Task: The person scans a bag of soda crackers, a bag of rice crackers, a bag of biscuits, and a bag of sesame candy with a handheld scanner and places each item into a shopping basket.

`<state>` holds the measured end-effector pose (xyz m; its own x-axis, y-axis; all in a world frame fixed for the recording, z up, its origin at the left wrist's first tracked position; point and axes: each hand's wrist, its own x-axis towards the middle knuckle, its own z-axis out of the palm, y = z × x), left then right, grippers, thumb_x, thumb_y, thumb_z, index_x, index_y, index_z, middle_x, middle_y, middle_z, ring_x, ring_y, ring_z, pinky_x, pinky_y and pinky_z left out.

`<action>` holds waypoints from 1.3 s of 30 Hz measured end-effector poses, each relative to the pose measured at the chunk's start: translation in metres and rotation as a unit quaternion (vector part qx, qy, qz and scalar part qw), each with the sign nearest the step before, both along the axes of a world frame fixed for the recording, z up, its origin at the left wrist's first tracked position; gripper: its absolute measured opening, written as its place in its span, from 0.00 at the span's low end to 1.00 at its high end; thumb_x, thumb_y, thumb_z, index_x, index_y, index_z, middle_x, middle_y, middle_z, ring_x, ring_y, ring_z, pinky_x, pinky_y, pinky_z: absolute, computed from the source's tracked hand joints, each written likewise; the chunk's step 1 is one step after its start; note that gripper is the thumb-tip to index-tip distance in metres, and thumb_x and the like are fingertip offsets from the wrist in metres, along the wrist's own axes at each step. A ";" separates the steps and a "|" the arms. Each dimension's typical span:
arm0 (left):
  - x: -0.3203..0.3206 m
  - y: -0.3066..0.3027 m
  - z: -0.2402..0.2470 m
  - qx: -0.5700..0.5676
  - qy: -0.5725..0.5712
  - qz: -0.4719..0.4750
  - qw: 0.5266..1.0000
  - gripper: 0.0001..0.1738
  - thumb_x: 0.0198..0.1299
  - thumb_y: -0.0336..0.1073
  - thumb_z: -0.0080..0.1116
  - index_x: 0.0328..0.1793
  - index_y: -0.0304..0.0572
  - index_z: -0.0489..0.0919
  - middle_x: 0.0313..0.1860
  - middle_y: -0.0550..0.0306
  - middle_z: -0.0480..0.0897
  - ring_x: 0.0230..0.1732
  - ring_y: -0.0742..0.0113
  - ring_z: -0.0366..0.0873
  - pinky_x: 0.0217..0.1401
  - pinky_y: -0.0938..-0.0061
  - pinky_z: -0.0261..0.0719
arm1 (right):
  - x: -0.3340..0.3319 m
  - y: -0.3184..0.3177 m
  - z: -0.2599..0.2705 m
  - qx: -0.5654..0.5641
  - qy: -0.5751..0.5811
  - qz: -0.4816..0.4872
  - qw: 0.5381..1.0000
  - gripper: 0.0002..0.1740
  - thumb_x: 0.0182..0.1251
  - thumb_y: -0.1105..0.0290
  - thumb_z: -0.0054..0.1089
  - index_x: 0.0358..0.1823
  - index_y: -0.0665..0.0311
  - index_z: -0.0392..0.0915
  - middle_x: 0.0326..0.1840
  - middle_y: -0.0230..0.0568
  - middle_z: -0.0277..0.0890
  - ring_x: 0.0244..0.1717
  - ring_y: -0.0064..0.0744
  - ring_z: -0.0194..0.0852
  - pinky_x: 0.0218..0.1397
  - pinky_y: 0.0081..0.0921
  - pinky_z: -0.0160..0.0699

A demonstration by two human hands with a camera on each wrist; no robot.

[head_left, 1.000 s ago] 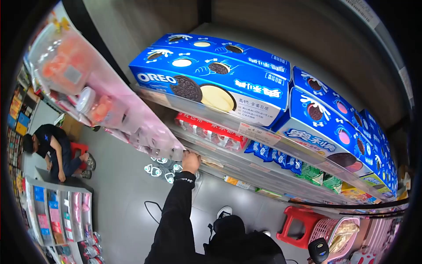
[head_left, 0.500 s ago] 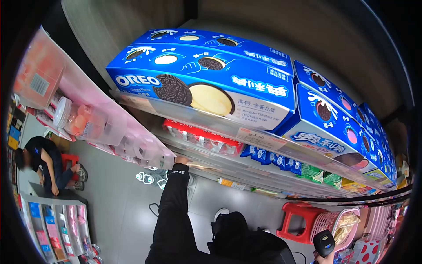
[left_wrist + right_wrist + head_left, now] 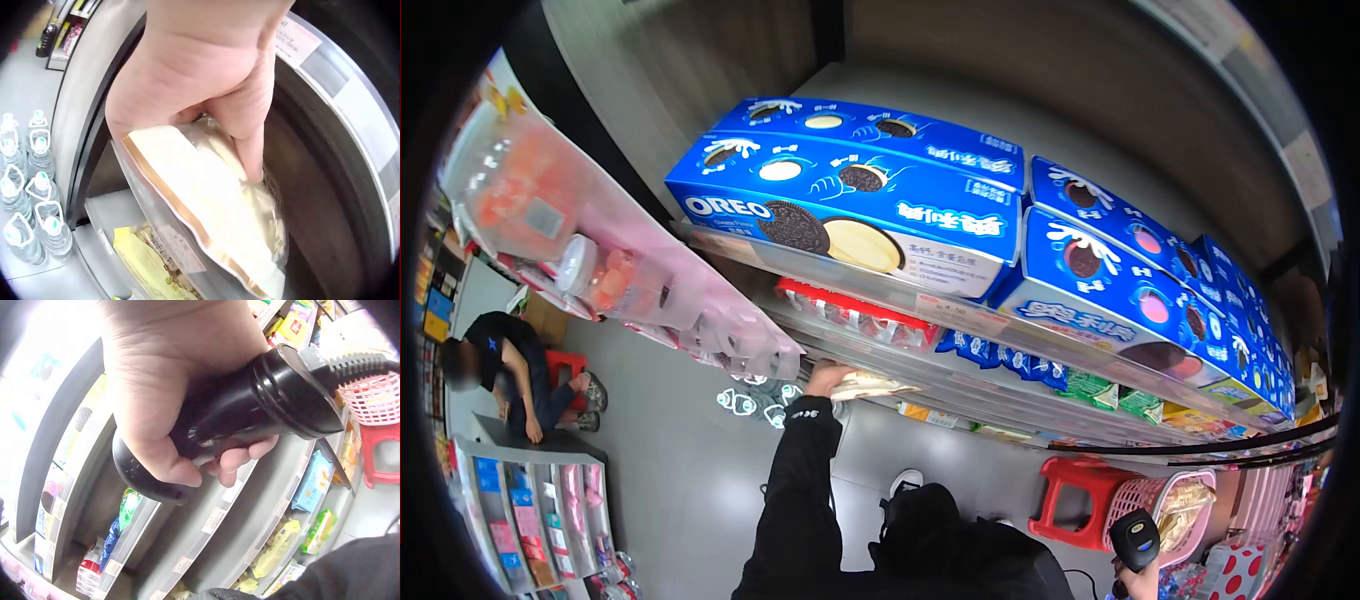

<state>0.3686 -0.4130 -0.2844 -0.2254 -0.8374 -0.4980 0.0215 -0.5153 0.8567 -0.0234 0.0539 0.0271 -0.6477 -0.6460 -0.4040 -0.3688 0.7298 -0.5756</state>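
Gold-edged packet (image 3: 206, 187), at six o'clock from the OREO-lettered box (image 3: 845, 200) in the head view, is pinched in the left hand (image 3: 194, 81) and the barcode scanner (image 3: 234, 403) enclosed by the right hand's curled fingers (image 3: 153, 440): picking seems in hand, with careful lifting called for.

We see a cream-coloured packet (image 3: 194, 181), banded in gold-brown along one edge and glossy on its other side, tilted beneath the gripping left hand (image 3: 194, 75) beside the shelves (image 3: 960, 387). Well apart from it, we find a black handheld scanner (image 3: 240, 400) in the right hand (image 3: 165, 381), fingers wrapped round its shiny handle. We note its rounded head at one end and a cable (image 3: 362, 365) leaving the other
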 end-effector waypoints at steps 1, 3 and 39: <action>-0.005 0.007 0.022 0.099 0.048 -0.008 0.994 0.23 0.45 0.31 0.61 0.49 0.32 0.71 0.41 0.52 0.77 0.38 0.66 0.77 0.35 0.72 0.77 | -0.003 0.001 0.001 -0.002 0.000 0.011 1.000 0.14 0.47 0.77 0.51 0.39 0.66 0.71 0.29 0.36 0.71 0.28 0.25 0.67 0.31 0.22 0.67; -0.008 0.026 0.044 0.117 0.131 -0.019 0.984 0.23 0.47 0.33 0.61 0.49 0.31 0.70 0.39 0.49 0.77 0.35 0.65 0.78 0.32 0.71 0.78 | -0.004 -0.006 0.003 -0.020 0.003 0.016 1.000 0.14 0.47 0.76 0.52 0.39 0.65 0.71 0.29 0.37 0.71 0.29 0.26 0.68 0.32 0.23 0.68; -0.294 0.405 0.282 -0.087 0.226 -0.307 0.921 0.48 0.31 0.34 0.71 0.59 0.30 0.56 0.53 0.55 0.70 0.53 0.68 0.66 0.57 0.74 0.62 | -0.160 0.108 0.022 -0.341 -0.276 0.398 0.806 0.44 0.35 0.70 0.69 0.58 0.68 0.57 0.55 0.42 0.63 0.56 0.29 0.59 0.59 0.29 0.56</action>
<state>0.0750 -0.0079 -0.0019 -0.8339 -0.5412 -0.1086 0.1457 -0.4056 0.9024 -0.1838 0.1617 0.0488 0.2378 -0.9617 0.1361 -0.1143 -0.1668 -0.9793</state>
